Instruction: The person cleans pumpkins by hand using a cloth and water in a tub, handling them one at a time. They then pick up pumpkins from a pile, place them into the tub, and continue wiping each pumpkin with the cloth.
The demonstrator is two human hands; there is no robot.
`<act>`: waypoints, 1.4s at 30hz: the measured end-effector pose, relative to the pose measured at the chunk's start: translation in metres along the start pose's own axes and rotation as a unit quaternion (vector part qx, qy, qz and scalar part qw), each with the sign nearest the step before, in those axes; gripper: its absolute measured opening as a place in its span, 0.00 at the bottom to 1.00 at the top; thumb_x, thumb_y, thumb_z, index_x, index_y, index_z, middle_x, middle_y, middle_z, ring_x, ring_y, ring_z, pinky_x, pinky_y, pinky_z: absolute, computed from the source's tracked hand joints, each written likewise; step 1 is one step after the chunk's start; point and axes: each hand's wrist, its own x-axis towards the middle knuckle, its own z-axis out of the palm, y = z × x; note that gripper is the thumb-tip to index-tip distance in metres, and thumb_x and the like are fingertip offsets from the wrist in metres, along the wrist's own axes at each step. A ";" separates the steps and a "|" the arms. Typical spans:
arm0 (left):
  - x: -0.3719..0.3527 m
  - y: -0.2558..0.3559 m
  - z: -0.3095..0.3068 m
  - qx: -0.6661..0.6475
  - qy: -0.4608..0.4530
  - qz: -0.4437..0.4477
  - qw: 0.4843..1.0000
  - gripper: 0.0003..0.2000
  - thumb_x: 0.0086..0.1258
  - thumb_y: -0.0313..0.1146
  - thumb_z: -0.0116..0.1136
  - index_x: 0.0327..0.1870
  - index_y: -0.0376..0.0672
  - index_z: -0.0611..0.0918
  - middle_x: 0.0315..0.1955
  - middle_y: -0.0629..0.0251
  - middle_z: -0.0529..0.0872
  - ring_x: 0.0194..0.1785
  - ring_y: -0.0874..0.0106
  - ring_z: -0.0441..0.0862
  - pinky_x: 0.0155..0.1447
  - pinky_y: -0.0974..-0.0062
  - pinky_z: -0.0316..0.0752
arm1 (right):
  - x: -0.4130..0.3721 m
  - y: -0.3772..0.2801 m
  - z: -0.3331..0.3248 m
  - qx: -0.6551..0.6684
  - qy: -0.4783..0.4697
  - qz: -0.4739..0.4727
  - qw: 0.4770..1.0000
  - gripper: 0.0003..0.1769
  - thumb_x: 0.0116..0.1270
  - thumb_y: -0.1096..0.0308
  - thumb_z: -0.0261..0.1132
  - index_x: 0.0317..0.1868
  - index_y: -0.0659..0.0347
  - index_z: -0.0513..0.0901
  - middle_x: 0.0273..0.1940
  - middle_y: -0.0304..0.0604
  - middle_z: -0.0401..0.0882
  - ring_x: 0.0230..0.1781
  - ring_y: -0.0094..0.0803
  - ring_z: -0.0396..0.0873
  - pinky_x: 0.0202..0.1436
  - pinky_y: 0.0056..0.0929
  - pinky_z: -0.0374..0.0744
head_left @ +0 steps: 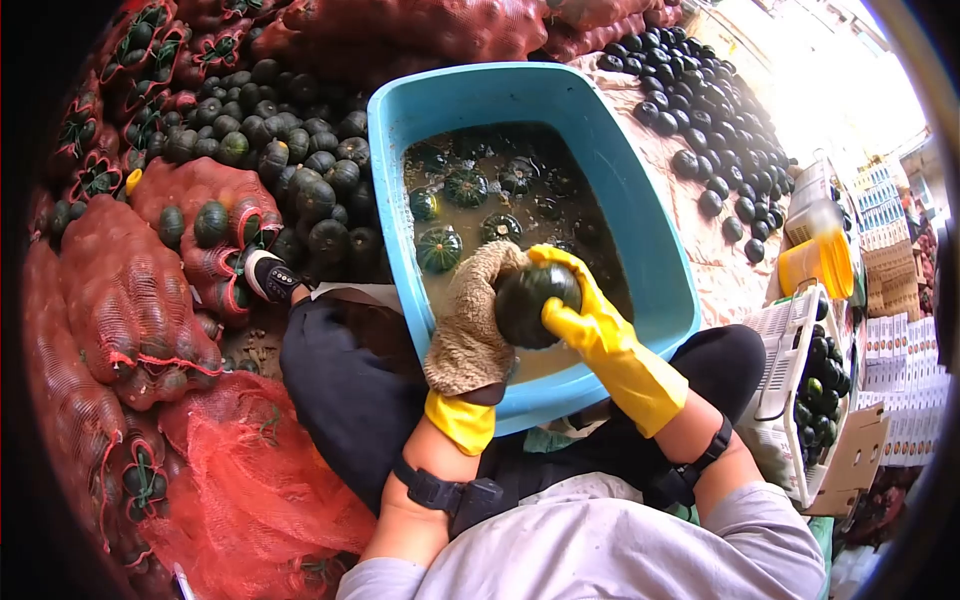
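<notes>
A dark green squash [537,305] is held between my two hands over the near part of a blue tub [640,210]. My left hand [475,320] wears a brown textured mitt over a yellow glove and presses on the squash's left side. My right hand [585,310], in a yellow rubber glove, wraps round its right side with the thumb across the front. Murky water fills the tub, and several striped green squashes [439,249] float in it beyond my hands.
Red mesh sacks [130,290] and a heap of squashes [310,195] lie left. More squashes [700,110] spread over a sheet at the upper right. A white crate [785,390] of squashes stands right, near a yellow container [815,265]. An empty-looking red net [260,480] lies lower left.
</notes>
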 end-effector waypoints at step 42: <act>0.003 -0.018 0.013 -0.070 0.152 -0.140 0.976 0.28 0.76 0.23 0.52 0.78 0.40 0.72 0.67 0.54 0.79 0.68 0.60 0.80 0.74 0.65 0.73 | 0.039 0.016 -0.051 -0.507 -0.188 0.189 0.819 0.41 0.68 0.49 0.77 0.78 0.50 0.75 0.71 0.50 0.79 0.71 0.42 0.78 0.72 0.39 0.79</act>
